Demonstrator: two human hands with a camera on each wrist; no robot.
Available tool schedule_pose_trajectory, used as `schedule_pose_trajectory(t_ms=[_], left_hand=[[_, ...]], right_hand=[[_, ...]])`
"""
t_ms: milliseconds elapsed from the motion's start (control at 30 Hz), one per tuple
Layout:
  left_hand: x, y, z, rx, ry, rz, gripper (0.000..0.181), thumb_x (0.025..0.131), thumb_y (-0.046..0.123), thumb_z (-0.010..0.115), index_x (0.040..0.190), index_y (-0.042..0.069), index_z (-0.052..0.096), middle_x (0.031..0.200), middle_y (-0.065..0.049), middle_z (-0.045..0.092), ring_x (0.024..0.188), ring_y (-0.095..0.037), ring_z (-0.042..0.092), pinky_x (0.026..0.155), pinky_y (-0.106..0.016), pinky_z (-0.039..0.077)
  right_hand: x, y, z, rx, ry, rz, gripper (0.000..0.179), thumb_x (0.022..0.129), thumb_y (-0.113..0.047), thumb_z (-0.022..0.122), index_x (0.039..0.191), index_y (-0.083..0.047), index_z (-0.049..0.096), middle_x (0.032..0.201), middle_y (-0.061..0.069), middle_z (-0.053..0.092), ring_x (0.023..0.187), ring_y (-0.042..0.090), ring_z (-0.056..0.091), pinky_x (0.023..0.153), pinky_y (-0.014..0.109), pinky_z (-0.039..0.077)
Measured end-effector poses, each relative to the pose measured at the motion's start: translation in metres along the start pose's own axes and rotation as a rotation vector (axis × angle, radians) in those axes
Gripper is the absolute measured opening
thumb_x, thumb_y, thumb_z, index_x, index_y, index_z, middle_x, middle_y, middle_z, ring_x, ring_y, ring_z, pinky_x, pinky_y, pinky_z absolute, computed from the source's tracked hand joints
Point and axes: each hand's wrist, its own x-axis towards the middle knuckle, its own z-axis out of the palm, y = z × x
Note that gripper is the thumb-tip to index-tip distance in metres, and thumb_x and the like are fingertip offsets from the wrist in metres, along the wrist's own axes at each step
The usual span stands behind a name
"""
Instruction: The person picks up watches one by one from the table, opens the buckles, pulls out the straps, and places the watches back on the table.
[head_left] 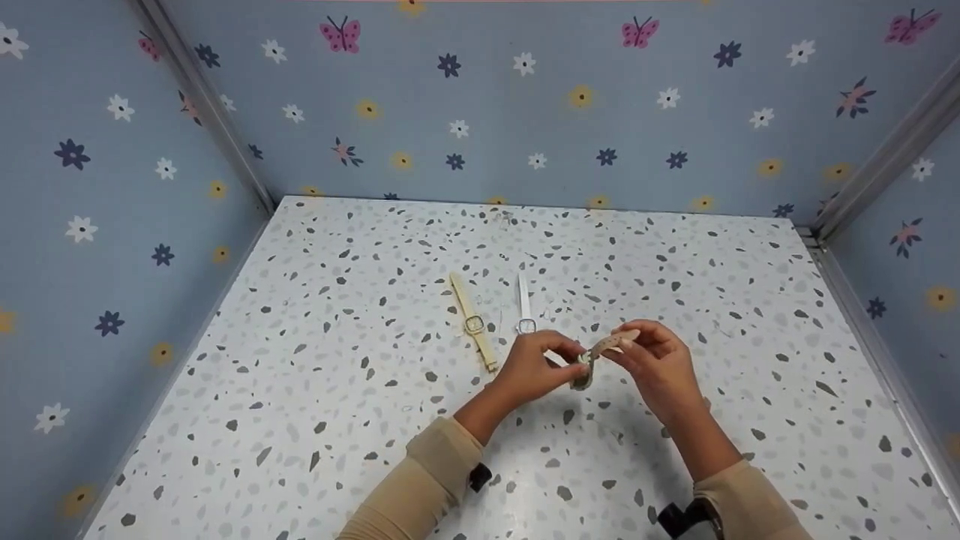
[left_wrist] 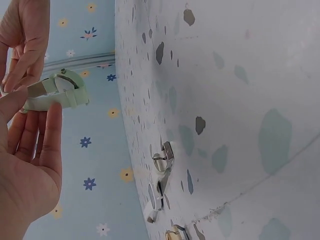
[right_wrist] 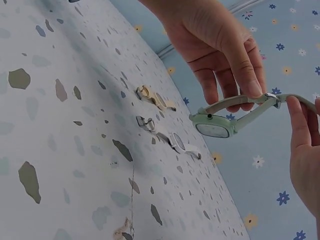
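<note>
A pale green wristwatch [head_left: 582,381] is held above the table between both hands, its strap bent into a loop and threaded through the buckle [right_wrist: 272,97]. My left hand [head_left: 536,367] pinches the strap beside the buckle, thumb against fingers. With thumb and fingertips my right hand [head_left: 660,367] grips the strap's free end [head_left: 626,337]. In the right wrist view the watch case [right_wrist: 212,129] hangs below the left hand [right_wrist: 220,55], and the right hand [right_wrist: 306,150] is at the right edge. The left wrist view shows the green watch [left_wrist: 75,95] too, partly covered by fingers.
A cream-yellow watch [head_left: 474,325] lies stretched out left of the hands. Beside it is a white watch [head_left: 524,296], its near end hidden behind the left hand. The speckled table [head_left: 300,300] is bounded by blue flowered panels [head_left: 495,97] at the back and sides.
</note>
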Motion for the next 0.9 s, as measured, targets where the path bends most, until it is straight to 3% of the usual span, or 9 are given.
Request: schedule_pose_trajectory(t_ms=[67,133,233,400,533,733,900], left_hand=[[0.001,0.003,0.001,-0.017,0.002,-0.029,0.015,0.082,0.0,0.076,0.096,-0.006,0.072,0.091,-0.018,0.07,0.085,-0.032,0.068,0.065,-0.019,0.055],[0.003,-0.007,0.005,-0.027,0.002,-0.055,0.016,0.082,0.002,0.077,0.097,-0.004,0.073,0.091,-0.017,0.07,0.086,-0.032,0.068,0.065,-0.019,0.055],[0.006,-0.021,0.01,-0.022,0.008,-0.079,0.017,0.082,0.007,0.079,0.098,0.001,0.074,0.092,-0.012,0.071,0.087,-0.027,0.068,0.066,-0.02,0.056],[0.006,-0.024,0.009,-0.041,0.014,-0.092,0.019,0.082,0.012,0.08,0.099,0.006,0.074,0.093,-0.005,0.071,0.088,-0.016,0.067,0.068,-0.022,0.057],[0.006,-0.023,0.006,-0.062,0.019,-0.073,0.017,0.085,0.014,0.078,0.098,0.005,0.074,0.094,-0.003,0.069,0.089,-0.01,0.065,0.068,-0.023,0.057],[0.01,-0.019,0.003,0.007,0.0,-0.005,0.007,0.089,0.016,0.073,0.09,0.009,0.076,0.09,0.001,0.069,0.085,-0.007,0.064,0.067,-0.022,0.057],[0.012,-0.019,0.002,0.054,-0.042,-0.006,0.006,0.09,0.015,0.073,0.089,0.009,0.075,0.089,0.001,0.068,0.083,-0.006,0.063,0.066,-0.021,0.055]], right_hand=[[0.0,0.0,0.001,0.028,0.0,0.004,0.03,0.095,0.015,0.049,0.106,-0.006,0.066,0.102,0.009,0.065,0.096,0.021,0.065,0.089,0.039,0.055],[0.001,0.0,0.002,0.04,-0.003,0.007,0.03,0.095,0.015,0.048,0.106,-0.006,0.066,0.103,0.009,0.064,0.096,0.021,0.065,0.09,0.039,0.055],[0.002,-0.001,0.003,0.029,-0.012,0.002,0.029,0.095,0.015,0.048,0.107,-0.005,0.066,0.103,0.01,0.063,0.097,0.022,0.064,0.089,0.039,0.055],[0.003,-0.002,0.003,-0.025,-0.01,-0.012,0.027,0.093,0.015,0.051,0.107,-0.004,0.066,0.101,0.011,0.065,0.095,0.022,0.065,0.088,0.042,0.055],[0.004,-0.002,0.002,-0.051,-0.001,-0.017,0.027,0.092,0.017,0.053,0.107,-0.001,0.066,0.1,0.011,0.065,0.094,0.022,0.066,0.087,0.043,0.055],[0.003,0.0,0.002,-0.126,0.009,-0.025,0.022,0.091,0.017,0.055,0.11,0.007,0.062,0.101,0.014,0.064,0.094,0.024,0.066,0.086,0.042,0.056],[0.003,0.0,0.004,-0.137,0.003,-0.019,0.021,0.09,0.016,0.056,0.11,0.011,0.06,0.101,0.015,0.065,0.093,0.025,0.067,0.085,0.042,0.056]])
